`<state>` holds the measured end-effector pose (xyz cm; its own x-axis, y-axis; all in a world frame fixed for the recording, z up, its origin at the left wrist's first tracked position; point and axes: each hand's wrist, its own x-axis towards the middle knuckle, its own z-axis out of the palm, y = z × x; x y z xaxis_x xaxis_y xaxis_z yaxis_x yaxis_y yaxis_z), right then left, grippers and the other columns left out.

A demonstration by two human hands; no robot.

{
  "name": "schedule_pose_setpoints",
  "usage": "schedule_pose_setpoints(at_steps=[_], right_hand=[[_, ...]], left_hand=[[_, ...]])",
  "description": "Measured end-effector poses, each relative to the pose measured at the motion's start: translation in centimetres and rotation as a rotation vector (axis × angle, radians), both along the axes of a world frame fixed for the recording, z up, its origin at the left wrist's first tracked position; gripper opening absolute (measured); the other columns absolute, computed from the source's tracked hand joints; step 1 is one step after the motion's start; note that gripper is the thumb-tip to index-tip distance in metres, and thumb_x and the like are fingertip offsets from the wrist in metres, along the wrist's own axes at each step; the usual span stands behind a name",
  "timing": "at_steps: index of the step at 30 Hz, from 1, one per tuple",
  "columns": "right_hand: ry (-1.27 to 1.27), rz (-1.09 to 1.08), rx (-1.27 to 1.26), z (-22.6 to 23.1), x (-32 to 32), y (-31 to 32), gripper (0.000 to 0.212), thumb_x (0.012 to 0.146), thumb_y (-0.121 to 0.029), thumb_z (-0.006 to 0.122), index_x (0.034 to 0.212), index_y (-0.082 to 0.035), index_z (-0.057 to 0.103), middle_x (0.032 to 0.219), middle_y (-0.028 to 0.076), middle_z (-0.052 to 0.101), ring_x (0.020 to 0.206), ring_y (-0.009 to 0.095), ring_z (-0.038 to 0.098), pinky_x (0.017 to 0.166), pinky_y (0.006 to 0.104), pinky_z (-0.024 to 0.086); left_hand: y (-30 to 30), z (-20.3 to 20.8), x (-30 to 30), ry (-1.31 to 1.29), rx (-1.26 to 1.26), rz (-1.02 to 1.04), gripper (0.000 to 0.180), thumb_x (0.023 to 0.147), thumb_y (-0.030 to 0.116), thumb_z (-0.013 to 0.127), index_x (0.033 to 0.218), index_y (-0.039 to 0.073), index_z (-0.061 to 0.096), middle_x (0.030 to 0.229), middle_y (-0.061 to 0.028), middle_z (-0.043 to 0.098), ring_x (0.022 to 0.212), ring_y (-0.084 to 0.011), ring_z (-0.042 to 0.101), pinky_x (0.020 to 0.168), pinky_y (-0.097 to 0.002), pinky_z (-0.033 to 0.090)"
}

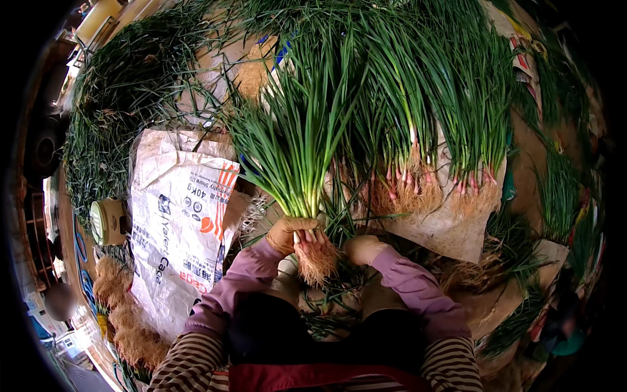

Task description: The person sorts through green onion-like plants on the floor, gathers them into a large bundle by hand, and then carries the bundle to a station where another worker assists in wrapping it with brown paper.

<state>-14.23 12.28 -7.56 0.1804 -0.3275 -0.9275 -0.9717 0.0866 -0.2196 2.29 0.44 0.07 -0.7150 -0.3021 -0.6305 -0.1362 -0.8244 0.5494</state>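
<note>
My left hand [287,233], in a tan glove, is closed around a bunch of green garlic [305,163] just above its pinkish-white bulbs. The long leaves fan out away from me, and the matted brown roots [317,261] hang below the fist, towards my lap. Just right of those roots is my right hand [363,249], also gloved, with its fingers curled in. Whatever it may hold is hidden. Dark green leaves lie right beside and beneath it.
More green garlic [418,111] lies in rows at the far right, roots on a pale sack [450,228]. A white printed sack [176,228] is at my left, beside a small pale container [108,222]. Loose leaves [124,98] pile up far left; bundled roots [130,326] lie near left.
</note>
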Motion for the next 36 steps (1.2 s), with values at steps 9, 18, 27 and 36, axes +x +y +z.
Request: schedule_pose_setpoints(at_steps=[9,18,27,36], right_hand=[[0.1,-0.93,-1.09,3.5,-12.7,-10.1,0.029,0.086,-0.024,0.056,0.104,-0.002,0.061,0.068,0.007,0.063,0.045,0.009,0.048,0.044,0.0256,0.042],[-0.36,-0.832,-0.665,5.8,-5.9,-2.0,0.019,0.082,-0.022,0.06,0.088,-0.004,0.065,0.073,0.011,0.063,0.058,0.018,0.057,0.054,0.0328,0.046],[0.193,-0.801,-1.214,6.3,-7.6,-1.2,0.024,0.081,-0.023,0.061,0.096,-0.004,0.061,0.065,0.006,0.057,0.049,0.014,0.05,0.046,0.0298,0.043],[-0.72,-1.235,-0.577,9.1,-5.0,0.0,0.019,0.085,-0.015,0.059,0.085,0.004,0.063,0.071,0.01,0.061,0.06,0.014,0.055,0.054,0.0267,0.044]], left_hand=[[-0.5,1.6,-1.1,0.001,0.001,0.007,0.031,0.079,0.02,0.059,0.09,-0.008,0.056,0.072,-0.0225,0.063,0.049,-0.0218,0.062,0.038,-0.0213,0.049],[-0.7,0.6,0.1,-0.004,-0.026,0.112,0.03,0.078,0.021,0.061,0.076,-0.009,0.062,0.066,-0.0207,0.062,0.049,-0.0217,0.061,0.038,-0.0227,0.047],[-1.0,2.0,0.2,-0.05,-0.01,0.067,0.029,0.081,0.019,0.059,0.069,-0.007,0.061,0.067,-0.0197,0.062,0.048,-0.0213,0.06,0.039,-0.022,0.048],[1.2,-0.2,-1.2,0.12,0.17,0.089,0.037,0.079,0.016,0.058,0.107,-0.008,0.053,0.092,-0.0191,0.064,0.056,-0.0181,0.061,0.041,-0.0192,0.047]])
